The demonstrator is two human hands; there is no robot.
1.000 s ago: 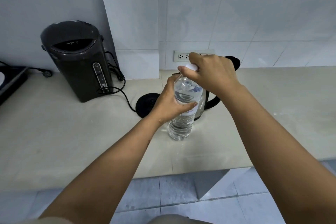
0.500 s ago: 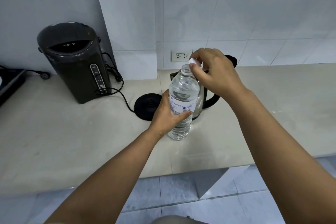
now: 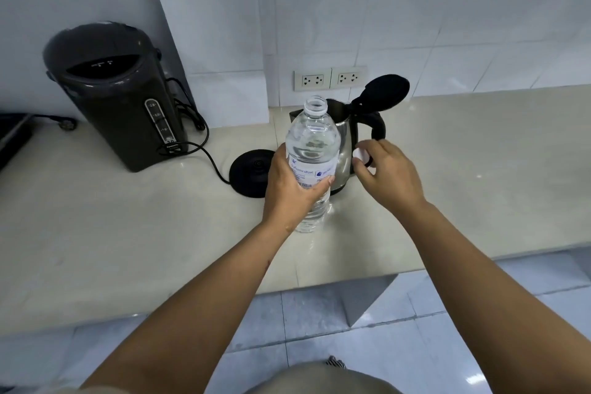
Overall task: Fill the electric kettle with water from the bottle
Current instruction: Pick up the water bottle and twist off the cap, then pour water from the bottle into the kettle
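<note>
Bottle [image 3: 311, 150] upright, uncapped mouth up, left hand [image 3: 289, 184] holding.

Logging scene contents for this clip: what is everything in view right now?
counter: 1, beige, spans the view
kettle: 1, steel and black, lid open, on counter
base: 1, black, round, left of kettle
bottle: 1, clear, uncapped, upright in front of kettle
cap: 1, white, right of bottle
boiler: 1, dark grey, back left
sockets: 2, white, above counter behind kettle
left hand: 1, grips bottle
right hand: 1, pinches cap
</note>
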